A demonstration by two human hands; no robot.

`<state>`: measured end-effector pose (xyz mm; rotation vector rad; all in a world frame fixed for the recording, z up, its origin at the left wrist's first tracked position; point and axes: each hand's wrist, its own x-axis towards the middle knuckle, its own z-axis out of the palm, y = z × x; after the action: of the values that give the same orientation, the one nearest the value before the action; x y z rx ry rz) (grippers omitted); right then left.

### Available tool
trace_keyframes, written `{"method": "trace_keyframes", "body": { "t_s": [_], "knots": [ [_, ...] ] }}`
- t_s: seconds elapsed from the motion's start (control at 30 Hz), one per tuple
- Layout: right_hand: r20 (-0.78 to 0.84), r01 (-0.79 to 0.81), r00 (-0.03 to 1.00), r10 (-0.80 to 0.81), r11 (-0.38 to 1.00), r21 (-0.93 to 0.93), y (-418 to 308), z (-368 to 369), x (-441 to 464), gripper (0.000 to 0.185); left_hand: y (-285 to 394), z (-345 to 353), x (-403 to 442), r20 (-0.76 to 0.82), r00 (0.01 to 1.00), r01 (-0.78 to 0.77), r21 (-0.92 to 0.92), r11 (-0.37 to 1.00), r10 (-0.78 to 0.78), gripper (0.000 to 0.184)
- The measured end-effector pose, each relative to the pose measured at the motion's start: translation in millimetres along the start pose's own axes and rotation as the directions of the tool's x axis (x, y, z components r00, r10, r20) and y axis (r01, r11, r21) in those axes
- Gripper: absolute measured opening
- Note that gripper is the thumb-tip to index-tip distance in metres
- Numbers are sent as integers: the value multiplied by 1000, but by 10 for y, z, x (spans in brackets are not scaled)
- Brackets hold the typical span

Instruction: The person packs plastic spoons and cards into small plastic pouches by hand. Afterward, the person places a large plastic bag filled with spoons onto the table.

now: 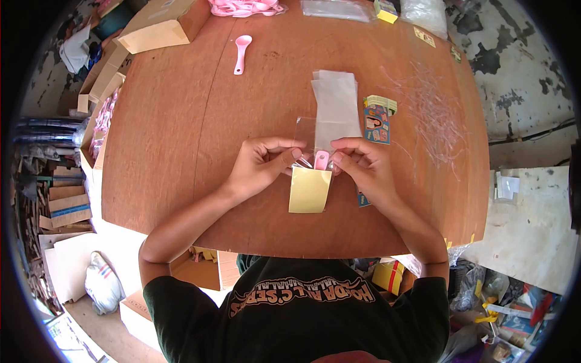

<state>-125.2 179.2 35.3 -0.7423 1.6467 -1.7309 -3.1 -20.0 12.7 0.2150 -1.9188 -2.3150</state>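
Between my two hands is a clear plastic bag, its see-through film rising above my fingers. My left hand pinches the bag's left side with thumb and fingertips. On the right side, my right hand pinches it in the same way. The handle of a pink spoon, with a hole at its end, shows between the hands; its bowl is hidden. A pale yellow card covers the lower part, just below my fingers. Right behind the hands lies a stack of clear bags.
A loose pink spoon lies farther back. Printed cards lie right of the bag stack, beside a tangle of thin plastic strips. At the back are a cardboard box, bagged pink spoons and more plastic bags.
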Motion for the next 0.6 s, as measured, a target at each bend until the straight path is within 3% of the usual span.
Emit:
{"method": "trace_keyframes", "body": {
  "t_s": [0.23,0.3,0.4,0.6],
  "knots": [
    [46,58,997,-58,998,-6,86,-35,26,13,4,-44,13,-18,1000,-22,9,1000,23,21],
    [96,157,983,-153,987,-28,123,-60,36,14,4,-71,15,16,996,-94,62,994,93,20],
    [103,174,980,-170,984,-37,144,-62,43,14,-24,-105,18,37,990,-139,86,986,137,23],
    [109,242,966,-232,966,-92,159,-46,33,14,25,-96,6,56,994,-98,44,994,96,28]
  ]
}}
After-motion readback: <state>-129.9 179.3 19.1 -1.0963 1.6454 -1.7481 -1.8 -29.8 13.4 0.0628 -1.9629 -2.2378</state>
